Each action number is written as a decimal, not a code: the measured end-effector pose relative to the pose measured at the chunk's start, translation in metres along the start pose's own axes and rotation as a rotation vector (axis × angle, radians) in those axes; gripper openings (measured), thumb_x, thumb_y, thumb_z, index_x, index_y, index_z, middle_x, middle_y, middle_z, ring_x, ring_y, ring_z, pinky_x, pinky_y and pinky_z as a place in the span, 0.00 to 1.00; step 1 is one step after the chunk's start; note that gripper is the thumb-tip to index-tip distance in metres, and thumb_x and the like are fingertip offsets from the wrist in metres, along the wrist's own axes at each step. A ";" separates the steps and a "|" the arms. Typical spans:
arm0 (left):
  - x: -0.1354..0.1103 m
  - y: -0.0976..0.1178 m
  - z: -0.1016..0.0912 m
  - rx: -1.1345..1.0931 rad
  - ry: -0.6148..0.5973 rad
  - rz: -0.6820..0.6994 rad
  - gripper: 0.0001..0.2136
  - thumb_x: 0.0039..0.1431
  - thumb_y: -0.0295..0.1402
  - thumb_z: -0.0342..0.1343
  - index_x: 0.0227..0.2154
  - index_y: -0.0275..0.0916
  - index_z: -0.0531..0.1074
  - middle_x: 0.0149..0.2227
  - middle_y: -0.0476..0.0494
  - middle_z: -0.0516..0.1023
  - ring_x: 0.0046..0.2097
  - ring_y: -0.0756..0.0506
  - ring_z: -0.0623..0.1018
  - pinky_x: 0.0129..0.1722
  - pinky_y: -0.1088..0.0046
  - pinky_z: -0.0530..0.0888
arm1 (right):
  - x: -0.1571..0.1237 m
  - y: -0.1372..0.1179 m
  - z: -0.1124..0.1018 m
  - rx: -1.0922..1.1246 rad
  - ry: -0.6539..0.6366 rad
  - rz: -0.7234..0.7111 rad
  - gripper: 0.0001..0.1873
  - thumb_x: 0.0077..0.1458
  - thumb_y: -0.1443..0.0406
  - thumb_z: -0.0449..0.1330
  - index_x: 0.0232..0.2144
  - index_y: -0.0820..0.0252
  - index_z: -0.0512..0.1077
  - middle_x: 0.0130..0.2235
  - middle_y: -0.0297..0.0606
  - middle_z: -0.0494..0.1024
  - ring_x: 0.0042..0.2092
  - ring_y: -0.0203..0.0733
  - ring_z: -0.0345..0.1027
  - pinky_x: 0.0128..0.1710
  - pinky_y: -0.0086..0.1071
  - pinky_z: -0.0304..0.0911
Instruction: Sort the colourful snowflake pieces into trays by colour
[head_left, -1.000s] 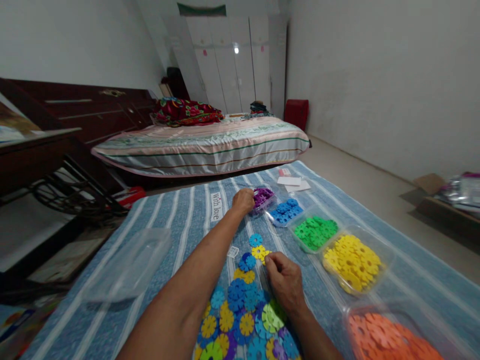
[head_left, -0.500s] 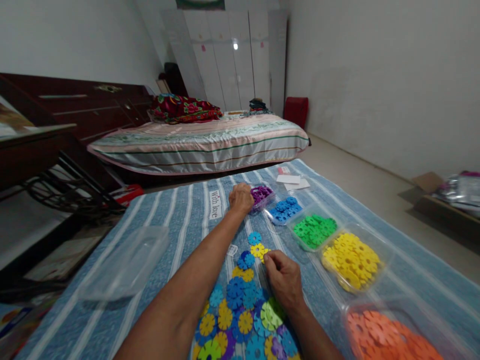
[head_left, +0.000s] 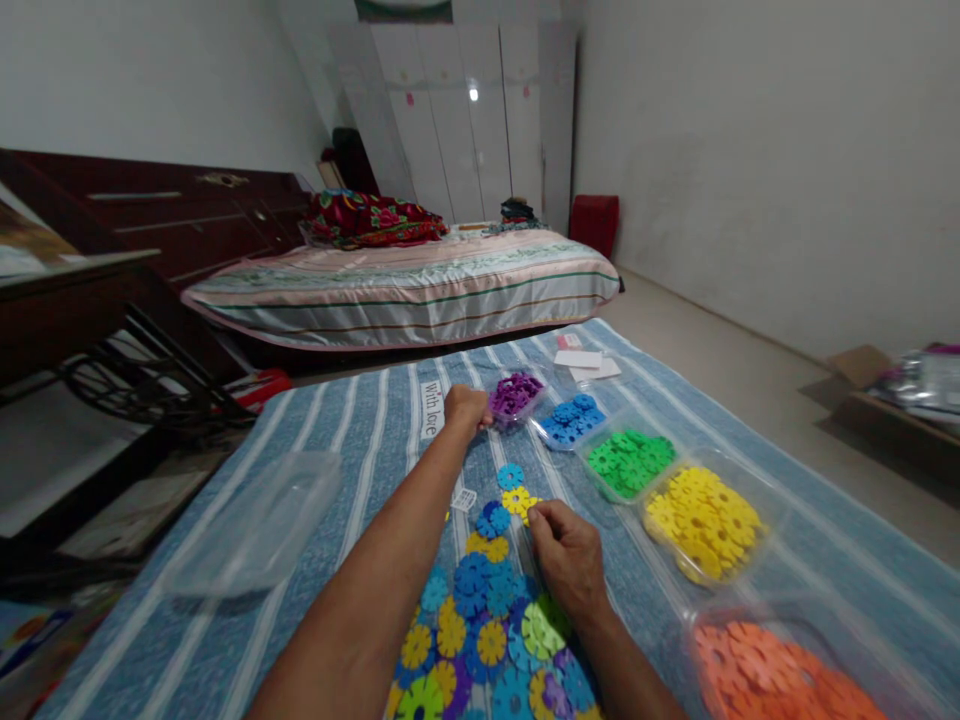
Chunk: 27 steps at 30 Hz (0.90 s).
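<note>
My left hand [head_left: 463, 408] reaches far forward, its fingers closed, just left of a clear tray of purple snowflake discs [head_left: 514, 394]; what it holds, if anything, is hidden. My right hand [head_left: 564, 558] is curled in a pinch over a heap of mixed coloured discs [head_left: 480, 625], its fingertips by a yellow disc [head_left: 517, 501]. Clear trays run to the right with blue discs [head_left: 572, 419], green discs [head_left: 630, 458], yellow discs [head_left: 703, 520] and orange discs [head_left: 772, 675].
Everything lies on a blue striped blanket [head_left: 360, 440]. An empty clear tub [head_left: 255, 520] sits at the left. Behind are a striped mattress [head_left: 405, 285], dark wooden furniture [head_left: 112, 270] and white cards [head_left: 585, 362].
My left hand has drawn back to the left, off the purple tray. My right hand has stayed on the heap.
</note>
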<state>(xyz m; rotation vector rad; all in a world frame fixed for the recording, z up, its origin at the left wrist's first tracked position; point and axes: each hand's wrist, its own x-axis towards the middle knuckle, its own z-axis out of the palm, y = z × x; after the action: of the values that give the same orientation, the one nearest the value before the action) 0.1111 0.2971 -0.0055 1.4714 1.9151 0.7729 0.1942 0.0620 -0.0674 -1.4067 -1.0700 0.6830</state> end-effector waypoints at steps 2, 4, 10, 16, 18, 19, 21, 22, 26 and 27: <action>0.004 0.000 -0.005 -0.044 -0.004 -0.069 0.04 0.53 0.28 0.55 0.25 0.34 0.73 0.19 0.41 0.75 0.21 0.45 0.76 0.20 0.73 0.71 | 0.000 0.000 0.000 -0.004 0.000 0.003 0.15 0.56 0.59 0.54 0.25 0.59 0.74 0.23 0.31 0.71 0.27 0.36 0.64 0.29 0.27 0.56; 0.005 0.001 -0.011 -0.087 -0.010 -0.113 0.04 0.53 0.27 0.54 0.27 0.33 0.72 0.20 0.42 0.75 0.21 0.47 0.75 0.20 0.74 0.71 | 0.000 0.001 0.000 -0.001 0.000 0.011 0.15 0.56 0.58 0.54 0.25 0.60 0.74 0.22 0.30 0.71 0.26 0.36 0.64 0.29 0.27 0.56; -0.004 -0.002 -0.018 -0.166 -0.026 -0.097 0.04 0.50 0.26 0.52 0.27 0.34 0.73 0.18 0.45 0.72 0.19 0.50 0.72 0.19 0.77 0.67 | 0.000 0.002 0.000 0.007 -0.005 0.031 0.14 0.56 0.58 0.55 0.26 0.59 0.74 0.21 0.29 0.68 0.24 0.35 0.62 0.27 0.27 0.55; -0.009 -0.008 -0.020 -0.221 0.001 -0.026 0.07 0.48 0.26 0.51 0.29 0.35 0.73 0.17 0.46 0.71 0.20 0.49 0.72 0.17 0.79 0.63 | 0.000 0.000 -0.001 0.002 -0.005 0.025 0.15 0.55 0.57 0.54 0.25 0.59 0.74 0.21 0.29 0.69 0.25 0.35 0.62 0.28 0.28 0.55; -0.009 -0.009 -0.019 -0.224 0.006 -0.035 0.07 0.48 0.26 0.51 0.29 0.34 0.73 0.17 0.46 0.70 0.20 0.49 0.72 0.17 0.79 0.63 | 0.000 0.000 0.000 0.003 -0.002 0.028 0.15 0.55 0.57 0.54 0.25 0.59 0.74 0.21 0.29 0.69 0.25 0.35 0.62 0.27 0.27 0.55; -0.009 -0.010 -0.019 -0.224 0.004 -0.038 0.06 0.48 0.26 0.52 0.29 0.34 0.73 0.17 0.46 0.70 0.19 0.49 0.72 0.17 0.78 0.63 | 0.000 0.001 0.000 0.003 -0.001 0.029 0.15 0.55 0.58 0.54 0.25 0.59 0.74 0.21 0.29 0.69 0.24 0.35 0.62 0.27 0.27 0.55; -0.009 -0.011 -0.017 -0.223 -0.001 -0.037 0.06 0.49 0.27 0.52 0.29 0.34 0.73 0.17 0.45 0.71 0.19 0.49 0.72 0.17 0.78 0.64 | 0.000 0.002 0.000 0.001 0.000 0.028 0.14 0.55 0.58 0.54 0.25 0.59 0.74 0.21 0.29 0.69 0.24 0.35 0.62 0.27 0.28 0.55; -0.009 -0.011 -0.015 -0.222 0.000 -0.033 0.06 0.49 0.27 0.52 0.29 0.34 0.73 0.18 0.45 0.71 0.19 0.49 0.72 0.17 0.78 0.64 | 0.001 0.002 0.000 -0.001 -0.002 0.026 0.14 0.55 0.58 0.54 0.25 0.59 0.74 0.21 0.29 0.69 0.25 0.35 0.62 0.28 0.28 0.55; -0.008 -0.011 -0.011 -0.200 0.021 -0.028 0.06 0.50 0.28 0.53 0.31 0.35 0.73 0.19 0.45 0.72 0.20 0.49 0.73 0.17 0.79 0.63 | 0.001 0.001 -0.001 -0.008 -0.005 0.026 0.15 0.56 0.57 0.54 0.25 0.59 0.74 0.21 0.29 0.68 0.25 0.35 0.62 0.28 0.28 0.56; -0.007 -0.011 -0.010 -0.191 0.023 -0.030 0.06 0.50 0.28 0.53 0.31 0.35 0.73 0.19 0.44 0.72 0.21 0.48 0.73 0.17 0.79 0.63 | 0.001 0.000 -0.001 -0.006 -0.004 0.028 0.15 0.56 0.57 0.54 0.25 0.59 0.74 0.21 0.29 0.67 0.24 0.35 0.62 0.27 0.28 0.55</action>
<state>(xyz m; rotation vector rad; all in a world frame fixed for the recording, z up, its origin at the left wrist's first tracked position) 0.0983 0.2871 -0.0062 1.3203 1.8208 0.9348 0.1953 0.0625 -0.0672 -1.4290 -1.0577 0.7035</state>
